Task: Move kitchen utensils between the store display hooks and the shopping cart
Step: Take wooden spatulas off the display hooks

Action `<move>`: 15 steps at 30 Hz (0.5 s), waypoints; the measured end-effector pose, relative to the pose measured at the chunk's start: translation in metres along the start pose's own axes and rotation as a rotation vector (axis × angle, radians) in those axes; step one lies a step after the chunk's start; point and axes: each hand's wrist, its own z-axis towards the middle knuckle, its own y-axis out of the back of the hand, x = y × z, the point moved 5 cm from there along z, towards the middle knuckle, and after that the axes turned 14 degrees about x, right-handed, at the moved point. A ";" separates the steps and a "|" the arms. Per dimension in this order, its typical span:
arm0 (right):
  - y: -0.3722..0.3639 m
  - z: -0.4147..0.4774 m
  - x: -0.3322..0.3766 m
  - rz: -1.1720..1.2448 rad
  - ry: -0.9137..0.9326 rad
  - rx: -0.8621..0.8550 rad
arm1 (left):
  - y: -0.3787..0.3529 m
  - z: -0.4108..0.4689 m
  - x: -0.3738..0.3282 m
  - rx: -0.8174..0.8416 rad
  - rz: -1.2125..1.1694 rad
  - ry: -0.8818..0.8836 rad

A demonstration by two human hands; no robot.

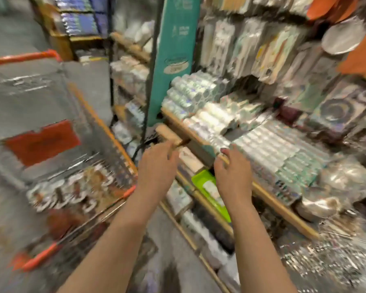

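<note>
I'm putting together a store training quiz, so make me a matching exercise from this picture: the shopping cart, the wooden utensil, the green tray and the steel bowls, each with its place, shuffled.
Things:
1 shopping cart
2 wooden utensil
3 green tray
4 steel bowls

Places:
A held in the left hand
B far right on the shelf
C left of both hands
D below that shelf, beside the right hand

Pairs: 1-C, 2-A, 3-D, 4-B

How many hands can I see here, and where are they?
2. The left hand is beside the cart, holding a wooden utensil. The right hand is at the wooden shelf edge; blur hides whether it grips anything.
</note>
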 end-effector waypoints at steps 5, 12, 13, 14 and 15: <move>-0.112 -0.001 0.051 -0.043 0.069 0.231 | 0.040 -0.037 0.120 -0.045 -0.012 0.246; -0.279 0.027 0.128 0.068 0.051 0.460 | 0.066 -0.037 0.307 0.025 0.029 0.650; -0.300 0.033 0.137 0.083 0.051 0.493 | 0.064 -0.033 0.328 0.052 0.029 0.715; -0.321 0.040 0.144 0.095 0.042 0.527 | 0.056 -0.029 0.350 0.091 0.015 0.776; -0.342 0.046 0.147 0.099 0.021 0.567 | 0.050 -0.025 0.364 0.119 -0.022 0.822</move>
